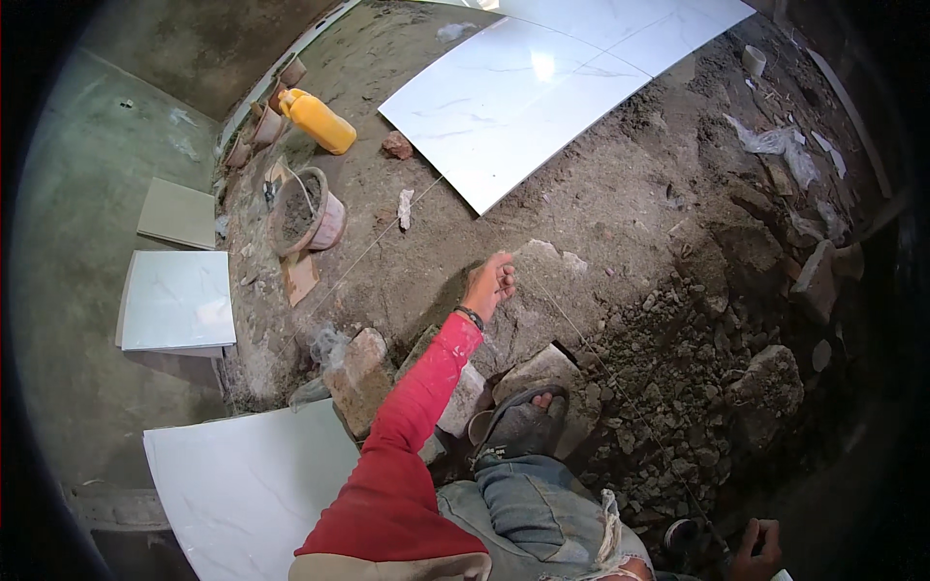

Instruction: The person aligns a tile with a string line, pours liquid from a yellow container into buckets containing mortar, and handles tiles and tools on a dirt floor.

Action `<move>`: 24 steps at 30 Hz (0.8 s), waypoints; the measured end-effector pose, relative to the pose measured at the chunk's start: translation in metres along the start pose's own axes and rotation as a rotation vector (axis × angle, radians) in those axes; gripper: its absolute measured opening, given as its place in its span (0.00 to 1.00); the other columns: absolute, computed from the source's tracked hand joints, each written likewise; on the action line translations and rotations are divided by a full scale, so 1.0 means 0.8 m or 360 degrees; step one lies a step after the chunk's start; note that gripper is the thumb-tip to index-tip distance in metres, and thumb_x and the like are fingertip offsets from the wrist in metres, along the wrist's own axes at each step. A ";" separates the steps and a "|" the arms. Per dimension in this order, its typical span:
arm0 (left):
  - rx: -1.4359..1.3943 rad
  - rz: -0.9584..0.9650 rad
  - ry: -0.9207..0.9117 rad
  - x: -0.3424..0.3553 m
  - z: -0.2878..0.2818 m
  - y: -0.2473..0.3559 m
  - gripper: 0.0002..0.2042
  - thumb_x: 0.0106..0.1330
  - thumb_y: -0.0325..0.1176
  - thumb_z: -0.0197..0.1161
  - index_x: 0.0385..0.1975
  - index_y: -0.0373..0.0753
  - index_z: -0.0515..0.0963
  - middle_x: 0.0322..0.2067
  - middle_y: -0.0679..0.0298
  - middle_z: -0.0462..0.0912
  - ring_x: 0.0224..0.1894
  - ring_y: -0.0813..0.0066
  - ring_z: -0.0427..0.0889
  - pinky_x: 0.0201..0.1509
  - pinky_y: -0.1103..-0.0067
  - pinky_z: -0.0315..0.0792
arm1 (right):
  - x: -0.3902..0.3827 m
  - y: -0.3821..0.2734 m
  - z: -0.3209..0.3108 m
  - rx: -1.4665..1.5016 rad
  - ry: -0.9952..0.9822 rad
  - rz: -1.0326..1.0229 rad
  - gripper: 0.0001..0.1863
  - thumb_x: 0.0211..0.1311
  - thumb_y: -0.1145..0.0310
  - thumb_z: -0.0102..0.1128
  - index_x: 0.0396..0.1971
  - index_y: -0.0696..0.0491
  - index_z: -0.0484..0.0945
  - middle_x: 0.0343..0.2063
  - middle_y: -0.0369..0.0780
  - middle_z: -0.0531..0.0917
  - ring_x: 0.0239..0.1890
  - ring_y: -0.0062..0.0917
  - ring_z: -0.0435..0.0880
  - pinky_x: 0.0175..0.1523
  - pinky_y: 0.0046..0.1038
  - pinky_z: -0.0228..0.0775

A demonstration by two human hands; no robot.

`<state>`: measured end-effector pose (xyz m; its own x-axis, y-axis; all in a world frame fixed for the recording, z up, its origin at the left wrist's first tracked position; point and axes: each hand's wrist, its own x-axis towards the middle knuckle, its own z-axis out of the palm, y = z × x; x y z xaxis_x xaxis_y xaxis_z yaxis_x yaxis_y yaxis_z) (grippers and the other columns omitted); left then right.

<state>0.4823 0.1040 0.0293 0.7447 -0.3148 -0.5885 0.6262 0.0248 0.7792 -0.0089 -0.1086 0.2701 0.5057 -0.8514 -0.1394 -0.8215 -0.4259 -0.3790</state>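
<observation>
My left hand (489,283), at the end of a red sleeve, pinches a thin string (581,339) above the dirt floor. The string runs down to the lower right, near my right hand (756,550); its fingers are curled closed, and what they hold is hard to make out. My sandaled foot (523,421) rests among broken blocks (358,378). Ahead, white marble-patterned tiles (484,116) lie on the floor, with a second thin line (368,252) running beside their corner.
A bucket of grey material (329,218), a yellow jerrycan (320,121) and small pots (266,126) stand left. Tiles are stacked by the left wall (174,295), and another white tile (232,494) lies lower left. Rubble (659,407) and plastic scraps (775,140) lie right.
</observation>
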 end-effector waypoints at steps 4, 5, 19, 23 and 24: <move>0.0017 0.0041 -0.0081 -0.002 -0.001 0.001 0.17 0.60 0.45 0.55 0.40 0.38 0.74 0.27 0.70 0.73 0.26 0.82 0.72 0.33 0.81 0.70 | -0.003 0.003 0.001 -0.0015 0.0091 -0.0200 0.08 0.59 0.64 0.56 0.29 0.52 0.79 0.22 0.38 0.80 0.21 0.22 0.75 0.27 0.24 0.68; 0.0009 0.0041 -0.0084 -0.001 -0.001 0.000 0.17 0.60 0.45 0.55 0.40 0.38 0.74 0.27 0.70 0.73 0.26 0.82 0.72 0.33 0.81 0.70 | -0.004 0.007 0.002 -0.0017 0.0109 -0.0226 0.08 0.59 0.64 0.56 0.29 0.52 0.79 0.22 0.38 0.80 0.21 0.22 0.75 0.27 0.25 0.68; -0.0031 0.0022 -0.0217 -0.002 -0.012 0.000 0.19 0.62 0.45 0.53 0.46 0.37 0.72 0.31 0.70 0.70 0.31 0.82 0.69 0.38 0.81 0.70 | -0.006 -0.006 0.000 -0.0154 -0.0092 -0.0006 0.10 0.60 0.61 0.55 0.29 0.51 0.78 0.23 0.41 0.80 0.22 0.29 0.76 0.28 0.30 0.68; -0.0099 0.0018 -0.0113 0.001 -0.009 -0.005 0.16 0.61 0.43 0.54 0.40 0.38 0.75 0.27 0.70 0.73 0.27 0.83 0.72 0.34 0.81 0.71 | -0.009 0.001 0.000 -0.0176 0.0010 -0.0111 0.10 0.61 0.60 0.54 0.29 0.51 0.78 0.24 0.41 0.80 0.23 0.30 0.76 0.29 0.29 0.68; -0.0081 0.0030 -0.0090 -0.001 -0.008 -0.005 0.16 0.61 0.44 0.54 0.40 0.38 0.75 0.27 0.71 0.73 0.27 0.83 0.72 0.34 0.81 0.71 | -0.010 0.001 0.000 -0.0232 0.0001 -0.0060 0.10 0.61 0.60 0.54 0.29 0.51 0.78 0.24 0.41 0.80 0.23 0.30 0.76 0.29 0.29 0.67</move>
<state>0.4811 0.1101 0.0254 0.7432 -0.3669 -0.5596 0.6242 0.0790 0.7772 -0.0134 -0.1020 0.2709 0.5369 -0.8341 -0.1268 -0.8315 -0.4976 -0.2471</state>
